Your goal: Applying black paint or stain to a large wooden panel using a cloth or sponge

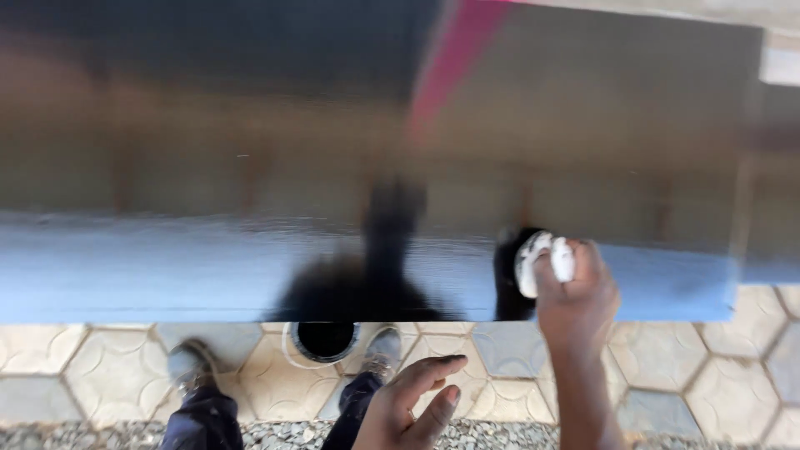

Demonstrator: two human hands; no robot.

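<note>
Left hand [414, 404] hangs open; right hand [575, 292] clamps a white rag [542, 260] against the left-to-right glossy panel [250, 167].

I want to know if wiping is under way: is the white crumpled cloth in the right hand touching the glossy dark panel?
Touching. The head view shows the right hand pressing the white crumpled cloth flat against the glossy dark panel, meeting its own reflection with no gap.

Glossy panel [250, 167] lies unobstructed; below, a round container [323, 340] sits between shoes [190, 364].
</note>
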